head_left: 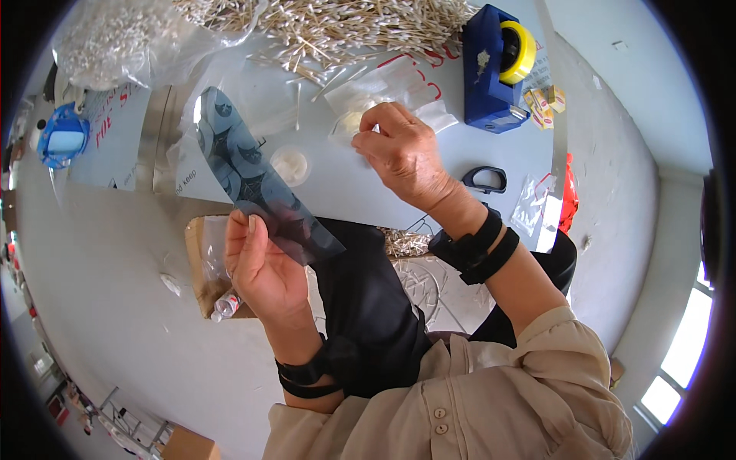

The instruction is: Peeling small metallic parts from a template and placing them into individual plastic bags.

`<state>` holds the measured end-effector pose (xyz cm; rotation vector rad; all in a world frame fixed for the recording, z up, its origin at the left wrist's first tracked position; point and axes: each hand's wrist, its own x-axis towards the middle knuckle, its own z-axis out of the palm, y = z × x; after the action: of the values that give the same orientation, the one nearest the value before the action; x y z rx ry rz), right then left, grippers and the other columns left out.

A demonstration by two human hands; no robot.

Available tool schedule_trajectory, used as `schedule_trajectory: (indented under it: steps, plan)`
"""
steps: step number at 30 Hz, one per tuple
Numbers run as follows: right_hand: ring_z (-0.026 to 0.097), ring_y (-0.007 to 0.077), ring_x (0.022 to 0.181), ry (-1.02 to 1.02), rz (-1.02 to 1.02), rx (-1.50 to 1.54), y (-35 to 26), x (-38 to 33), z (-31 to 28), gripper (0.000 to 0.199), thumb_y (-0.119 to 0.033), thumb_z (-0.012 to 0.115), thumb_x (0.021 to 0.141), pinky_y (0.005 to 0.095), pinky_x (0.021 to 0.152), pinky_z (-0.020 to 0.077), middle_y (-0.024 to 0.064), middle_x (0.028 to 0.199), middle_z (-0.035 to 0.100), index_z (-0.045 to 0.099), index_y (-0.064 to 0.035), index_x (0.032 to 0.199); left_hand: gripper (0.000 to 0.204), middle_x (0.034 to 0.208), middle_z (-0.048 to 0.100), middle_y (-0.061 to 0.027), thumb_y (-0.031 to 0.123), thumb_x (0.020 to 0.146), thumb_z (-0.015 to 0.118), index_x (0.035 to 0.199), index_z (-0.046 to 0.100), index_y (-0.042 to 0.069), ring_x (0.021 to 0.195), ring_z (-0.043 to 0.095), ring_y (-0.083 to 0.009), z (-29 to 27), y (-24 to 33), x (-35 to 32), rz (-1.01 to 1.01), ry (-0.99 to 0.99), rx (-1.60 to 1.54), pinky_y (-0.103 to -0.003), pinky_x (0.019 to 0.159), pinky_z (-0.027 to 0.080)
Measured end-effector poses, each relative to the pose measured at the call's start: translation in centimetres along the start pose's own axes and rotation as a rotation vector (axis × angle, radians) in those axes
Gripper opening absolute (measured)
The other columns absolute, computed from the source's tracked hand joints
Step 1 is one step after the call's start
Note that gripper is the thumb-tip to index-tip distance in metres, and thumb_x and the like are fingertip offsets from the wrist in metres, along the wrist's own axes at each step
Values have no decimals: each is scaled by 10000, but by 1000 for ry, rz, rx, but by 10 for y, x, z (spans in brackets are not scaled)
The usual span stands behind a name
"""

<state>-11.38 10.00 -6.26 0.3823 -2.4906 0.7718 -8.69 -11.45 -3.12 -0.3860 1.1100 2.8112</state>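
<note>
Grey table (349,195): swabs (360,31), clear bag (381,83), tape dispenser (484,88).

Film strip (244,165) left of dispenser (483,88)

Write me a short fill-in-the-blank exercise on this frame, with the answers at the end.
1. The dark strip is held in the person's ____ hand.
2. The ____ hand is the one nearer the tape dispenser.
3. The tape roll is ____.
4. The wristbands are ____.

Missing words: left; right; yellow; black.
</note>
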Motion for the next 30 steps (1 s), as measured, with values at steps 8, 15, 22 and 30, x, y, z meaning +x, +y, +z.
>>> schedule_trajectory:
  steps: [8,15,22,30]
  plan:
    - [588,225,774,-60,0,18,1,2,-1,231,55,723,596,316,603,501,52,868,581,658,-58,786,99,959,628,-66,4,893,522,983,564,5,891,600,-161,-3,1,3,12,-17,-25,-295,848,471]
    - [587,236,784,-68,-36,59,2,1,-3,215,52,724,602,323,629,497,57,850,584,629,-42,770,96,935,633,-60,1,885,534,976,562,5,883,599,-149,0,3,4,10,-18,-43,-281,863,461]
    - [569,251,808,-116,-24,-2,-2,6,-3,216,0,706,587,348,670,501,52,821,538,553,-48,733,89,926,633,-55,-1,885,536,962,576,16,878,599,-139,0,1,3,16,18,-24,-268,856,457]
    - [570,253,819,-118,-33,5,-2,4,-4,227,-12,721,582,343,688,505,62,855,545,586,-50,761,90,918,636,-52,-2,886,538,961,584,16,875,600,-134,0,1,5,27,11,-27,-262,851,455]
